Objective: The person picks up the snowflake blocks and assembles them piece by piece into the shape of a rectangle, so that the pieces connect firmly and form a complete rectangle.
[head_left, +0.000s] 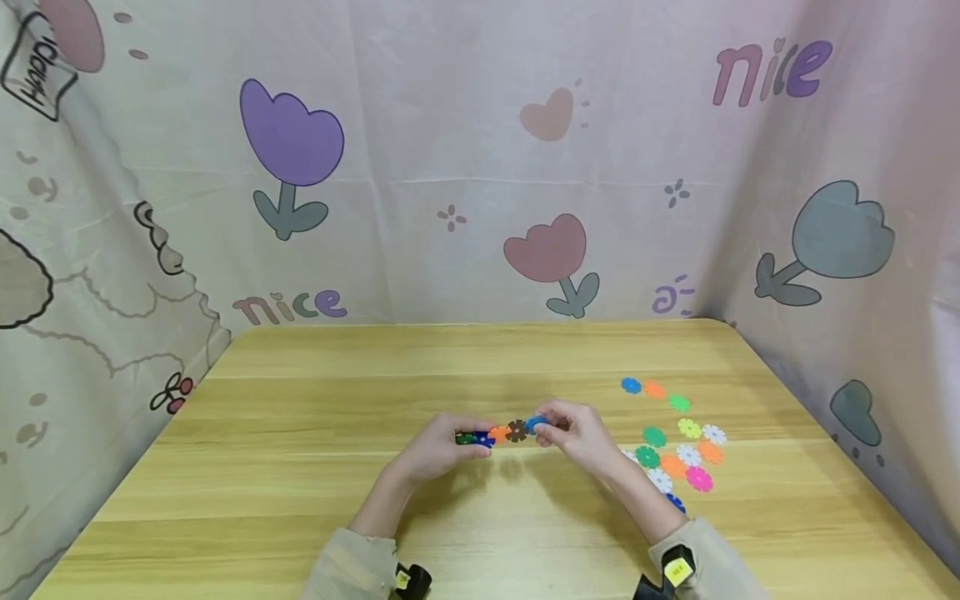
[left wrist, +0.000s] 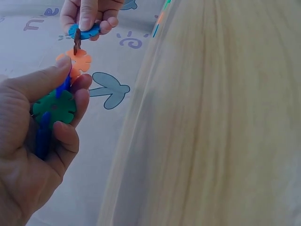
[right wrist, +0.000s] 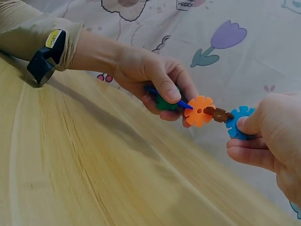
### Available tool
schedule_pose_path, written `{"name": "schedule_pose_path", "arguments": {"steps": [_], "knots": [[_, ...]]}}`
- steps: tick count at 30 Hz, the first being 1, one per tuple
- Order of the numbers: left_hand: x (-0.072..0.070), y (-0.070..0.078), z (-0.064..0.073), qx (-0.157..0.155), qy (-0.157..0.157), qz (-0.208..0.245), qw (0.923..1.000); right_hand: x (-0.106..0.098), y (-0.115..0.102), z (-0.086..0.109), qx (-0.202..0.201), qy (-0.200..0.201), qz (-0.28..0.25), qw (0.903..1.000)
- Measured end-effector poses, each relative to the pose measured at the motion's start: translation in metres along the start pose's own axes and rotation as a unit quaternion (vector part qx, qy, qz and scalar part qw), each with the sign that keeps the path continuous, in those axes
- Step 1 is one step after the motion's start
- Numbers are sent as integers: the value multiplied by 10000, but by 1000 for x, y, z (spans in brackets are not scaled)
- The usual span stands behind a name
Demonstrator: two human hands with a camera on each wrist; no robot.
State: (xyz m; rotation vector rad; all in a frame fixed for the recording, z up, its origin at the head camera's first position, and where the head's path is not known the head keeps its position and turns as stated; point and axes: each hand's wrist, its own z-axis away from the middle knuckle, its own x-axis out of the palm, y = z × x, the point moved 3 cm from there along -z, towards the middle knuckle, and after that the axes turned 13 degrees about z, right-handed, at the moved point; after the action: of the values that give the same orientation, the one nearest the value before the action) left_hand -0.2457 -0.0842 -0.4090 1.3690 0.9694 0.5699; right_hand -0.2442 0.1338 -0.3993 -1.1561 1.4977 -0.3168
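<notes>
The disc chain (head_left: pixel 499 434) is held above the surface (head_left: pixel 300 492), its long axis running left to right between the hands. The left hand (head_left: pixel 441 450) curls round its left end, gripping the green disc (left wrist: pixel 56 106). The right hand (head_left: pixel 581 433) pinches a light blue disc (right wrist: pixel 233 125) — directly against the brown disc (right wrist: pixel 218 115); I cannot tell whether their slots engage. Loose discs (head_left: pixel 675 467) lie nearer the right hand.

A multicoloured chain of round plastic discs (head_left: pixel 516 431) hung between left hand (head_left: pixel 437 447) and right hand (head_left: pixel 581 433), above the yellowish wood-grain table (head_left: pixel 300 475); loose multicoloured plastic discs (head_left: pixel 688 455) lay rightward, the pale fabric backdrop (head_left: pixel 420 108) behind.
</notes>
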Motion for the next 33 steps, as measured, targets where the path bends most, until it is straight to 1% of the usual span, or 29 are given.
{"name": "schedule_pose_path", "arguments": {"steps": [5, 7, 12, 16, 18, 21, 23, 24, 25, 28, 30, 31, 33], "knots": [[1, 2, 0, 9, -25, 58, 10000, 0, -2, 0, -107, -19, 184, 9998], [1, 3, 0, -84, -20, 132, 9999, 0, -2, 0, -107, -24, 189, 9998], [1, 5, -1, -177, 48, 314, 9993, 0, 0, -1, -2, -30, 102, 9999], [1, 4, -2, -139, 100, 331, 9993, -1, 2, -1, 104, -40, 56, 9999], [1, 2, -3, -210, 101, 295, 9993, -1, 3, -1, 168, -21, -4, 9999], [0, 2, -4, -252, 15, 226, 9994, -1, 5, -1, 267, -14, -84, 9996], [-1, 1, -4, -194, -70, 55, 9998, 0, 6, -1, 318, -69, -108, 9994], [0, 5, -2, -162, -88, -1, 9998, 1, 7, -1, 331, -101, -113, 9993], [0, 5, -2, -133, -137, -14, 9998, 2, 8, -1, 320, -126, -108, 9993], [1, 5, -2, -200, -257, 128, 9994, 5, 8, 0, 248, -200, -88, 9995], [2, 5, -2, -331, -333, 340, 9983, 7, 8, 0, 191, -204, -62, 9996], [2, 2, -3, -398, -398, 447, 9974, 8, 7, 1, 160, -204, -47, 9997], [2, 2, -3, -512, -491, 599, 9957, 8, 6, 1, 102, -213, -42, 9997]]}}
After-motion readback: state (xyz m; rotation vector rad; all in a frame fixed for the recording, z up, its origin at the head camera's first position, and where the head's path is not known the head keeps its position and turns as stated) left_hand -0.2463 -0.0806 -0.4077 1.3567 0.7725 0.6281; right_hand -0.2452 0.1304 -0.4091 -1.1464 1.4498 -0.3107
